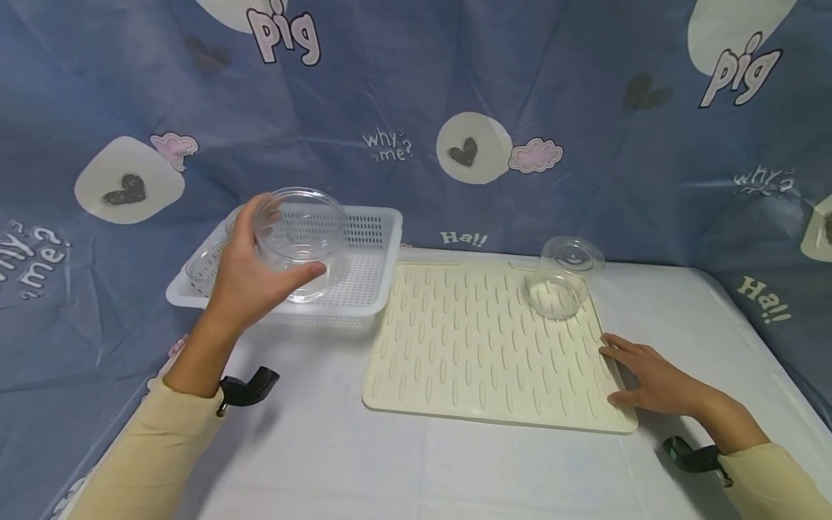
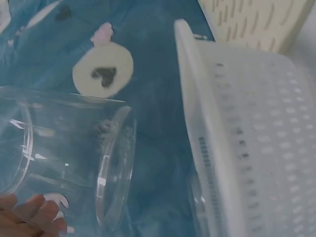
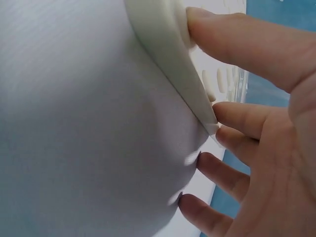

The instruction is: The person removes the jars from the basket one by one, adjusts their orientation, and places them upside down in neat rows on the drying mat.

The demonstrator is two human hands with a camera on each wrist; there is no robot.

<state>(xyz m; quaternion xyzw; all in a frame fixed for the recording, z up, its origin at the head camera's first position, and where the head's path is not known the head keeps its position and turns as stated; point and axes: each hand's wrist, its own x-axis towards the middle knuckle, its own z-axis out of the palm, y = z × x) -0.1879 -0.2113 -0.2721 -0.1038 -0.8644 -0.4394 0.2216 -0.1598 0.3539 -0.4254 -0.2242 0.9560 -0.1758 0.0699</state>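
In the head view, my left hand [image 1: 250,271] grips a clear round container [image 1: 302,231] by its side, raised over the white perforated basket [image 1: 390,238]. The left wrist view shows the container's wall [image 2: 64,143] sideways, with fingertips against it at the lower left. At the right edge of the cream ribbed mat [image 1: 487,339] is my right hand [image 1: 663,379], fingers spread and relaxed. Up close in the right wrist view, the thumb [image 3: 237,39] lies over the mat's edge [image 3: 173,64], while two fingertips touch its side and the others meet the white cloth.
Another clear round container [image 1: 557,289] stands on the mat's far right part. More clear ware [image 1: 204,267] lies in the basket's left side. A blue patterned cloth [image 1: 416,94] rises behind the white-covered table [image 1: 338,440].
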